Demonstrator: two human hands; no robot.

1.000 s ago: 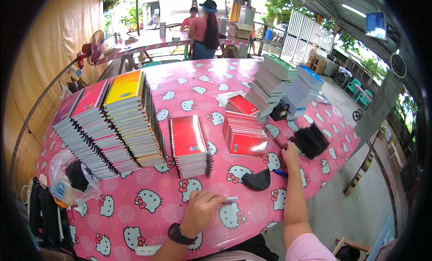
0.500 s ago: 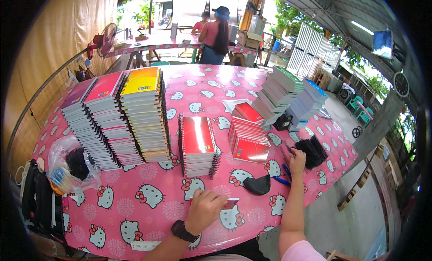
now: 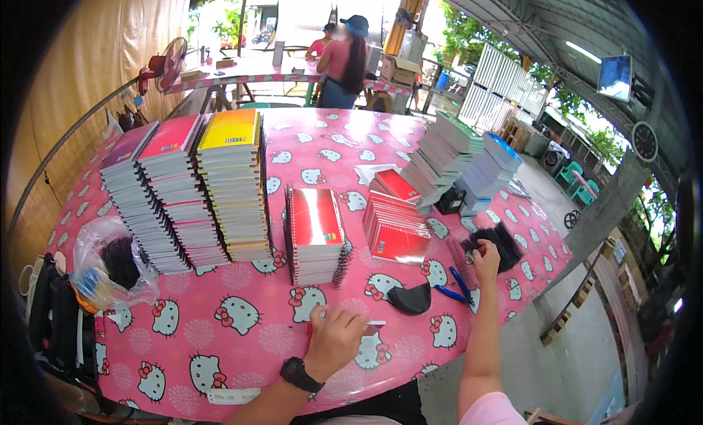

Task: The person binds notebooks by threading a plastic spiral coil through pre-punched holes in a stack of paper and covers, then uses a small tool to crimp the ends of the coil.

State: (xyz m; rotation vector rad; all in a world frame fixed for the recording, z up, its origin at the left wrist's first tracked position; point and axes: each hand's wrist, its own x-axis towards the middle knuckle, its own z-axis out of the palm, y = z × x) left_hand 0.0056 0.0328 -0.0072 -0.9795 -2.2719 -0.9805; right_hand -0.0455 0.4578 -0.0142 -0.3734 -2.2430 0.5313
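Note:
My left hand (image 3: 335, 340), with a black watch at the wrist, is closed over a small red notebook (image 3: 375, 324) low on the table and hides most of it. To the right, my right hand (image 3: 485, 261) reaches to a pile of black binding coils (image 3: 507, 246), its fingers pinched at the pile's left edge. Blue-handled pliers (image 3: 457, 287) lie just left of that hand. Between the hands rests a black pouch-like object (image 3: 410, 299). Beyond my left hand stands a stack of red spiral notebooks (image 3: 316, 223). Loose red notebook blocks (image 3: 397, 238) lean in a row beside it.
Tall stacks of purple, pink and yellow notebooks (image 3: 228, 132) stand at the left, near a plastic bag (image 3: 110, 267) holding black coils. Green-covered stacks (image 3: 448, 150) and blue-covered ones (image 3: 492, 165) lean at the far right. Two people (image 3: 348, 62) are at a table behind.
The view has shifted slightly. My right hand has moved closer in against the coil pile, while my left hand stays over the red notebook.

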